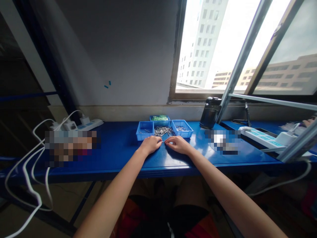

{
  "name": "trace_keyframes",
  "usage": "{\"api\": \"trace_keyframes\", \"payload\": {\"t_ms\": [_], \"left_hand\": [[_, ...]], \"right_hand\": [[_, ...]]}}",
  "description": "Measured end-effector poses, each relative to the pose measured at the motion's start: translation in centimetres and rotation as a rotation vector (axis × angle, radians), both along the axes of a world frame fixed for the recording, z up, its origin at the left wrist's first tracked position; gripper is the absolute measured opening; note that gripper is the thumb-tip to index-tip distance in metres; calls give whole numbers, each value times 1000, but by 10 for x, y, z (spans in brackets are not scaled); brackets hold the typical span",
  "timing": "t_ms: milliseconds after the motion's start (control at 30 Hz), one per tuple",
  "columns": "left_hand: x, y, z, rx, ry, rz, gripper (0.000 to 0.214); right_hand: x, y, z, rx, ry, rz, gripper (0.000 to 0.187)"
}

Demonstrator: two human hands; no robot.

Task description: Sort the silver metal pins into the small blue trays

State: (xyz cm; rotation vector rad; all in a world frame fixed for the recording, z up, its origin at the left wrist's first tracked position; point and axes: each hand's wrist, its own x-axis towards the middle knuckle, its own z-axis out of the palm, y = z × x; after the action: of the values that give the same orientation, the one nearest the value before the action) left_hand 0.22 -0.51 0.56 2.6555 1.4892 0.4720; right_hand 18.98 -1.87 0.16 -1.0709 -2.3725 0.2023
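Note:
My left hand (151,145) and my right hand (178,144) meet over the blue tabletop, fingertips pinched almost together. Between them is a small, thin, silvery metal piece (162,142), too small to make out its kind; both hands appear closed on it. Just beyond my fingers lies a loose pile of slim metal pieces (163,131). A blue bin (145,136) with a few thin pieces in it is at the pile's left. Another blue bin (186,134), holding more metal pieces, stands to the right. Behind the pile, a third blue bin (151,120) contains green packets (159,117).
A black flask (210,113) stands by the metal post (241,56). White power strips (90,125) with cables lie at the left and right. Two patches of the table are blurred out. At the far right edge, part of another person's hand (309,122) shows.

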Motion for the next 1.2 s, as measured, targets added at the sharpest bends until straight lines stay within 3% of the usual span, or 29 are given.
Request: {"api": "trace_keyframes", "payload": {"t_ms": [333, 800, 1200], "left_hand": [[0, 0, 0, -1, 14, 25, 25], [0, -3, 0, 34, -37, -72, 24], [0, -4, 2, 13, -74, -73, 26]], "right_hand": [[3, 12, -11, 92, 6, -145, 19], [3, 13, -12, 55, -57, -158, 17], [2, 9, -10, 65, -25, -151, 12]]}}
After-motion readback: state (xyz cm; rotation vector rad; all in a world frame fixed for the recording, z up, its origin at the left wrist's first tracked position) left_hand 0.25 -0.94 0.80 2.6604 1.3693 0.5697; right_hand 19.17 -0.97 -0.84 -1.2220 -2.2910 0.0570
